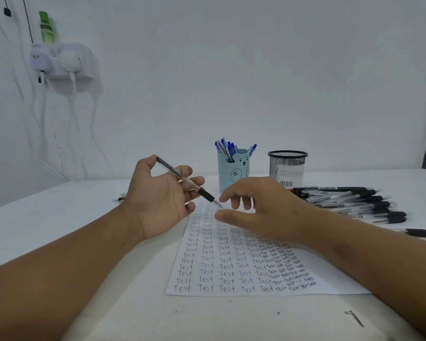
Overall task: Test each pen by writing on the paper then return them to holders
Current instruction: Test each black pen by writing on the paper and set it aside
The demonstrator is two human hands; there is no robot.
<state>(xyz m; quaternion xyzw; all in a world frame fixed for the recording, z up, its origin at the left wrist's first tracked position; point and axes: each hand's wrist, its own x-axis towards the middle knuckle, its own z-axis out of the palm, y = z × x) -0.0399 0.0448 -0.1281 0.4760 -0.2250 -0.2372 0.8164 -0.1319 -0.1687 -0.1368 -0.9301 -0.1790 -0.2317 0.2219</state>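
Observation:
My left hand [161, 195] holds a black-gripped clear pen [190, 183] across its fingers, tip pointing right and down over the top of the paper [231, 269]. The paper is covered with rows of the handwritten word "Test". My right hand [256, 207] hovers over the upper part of the paper with relaxed, spread fingers, its fingertips close to the pen tip and holding nothing. A light blue bear holder [234, 169] behind the hands contains several blue pens [228, 148]. A black mesh holder [287, 167] stands to its right.
Several black pens [354, 203] lie in a pile on the white table [59, 230] at the right, one apart nearer me [418, 233]. A wall socket shelf [62, 60] with hanging cables sits at the upper left. A small dark item [354, 317] lies near the front edge.

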